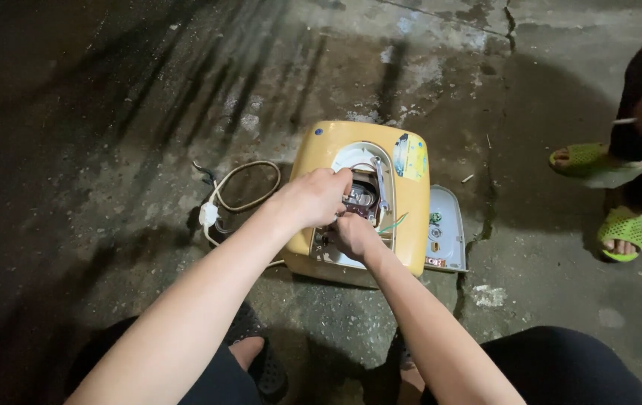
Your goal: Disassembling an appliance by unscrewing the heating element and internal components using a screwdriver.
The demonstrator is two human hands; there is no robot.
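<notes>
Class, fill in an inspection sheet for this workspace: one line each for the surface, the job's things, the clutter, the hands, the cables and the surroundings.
Surface: bare concrete floor, stained, damp-looking and cracked.
Job's things: yellow appliance casing lying flat, its front opened so inner parts and wires show; grey cover panel lying beside it on the right.
Clutter: small debris and a white scrap on the floor.
Hands: left hand and right hand both inside the casing opening, on the inner parts; what the fingers grip is hidden.
Cables: beige cord looped on the floor left of the casing, with a white plug.
Surroundings: another person crouches at right in green sandals; dim lighting.
</notes>
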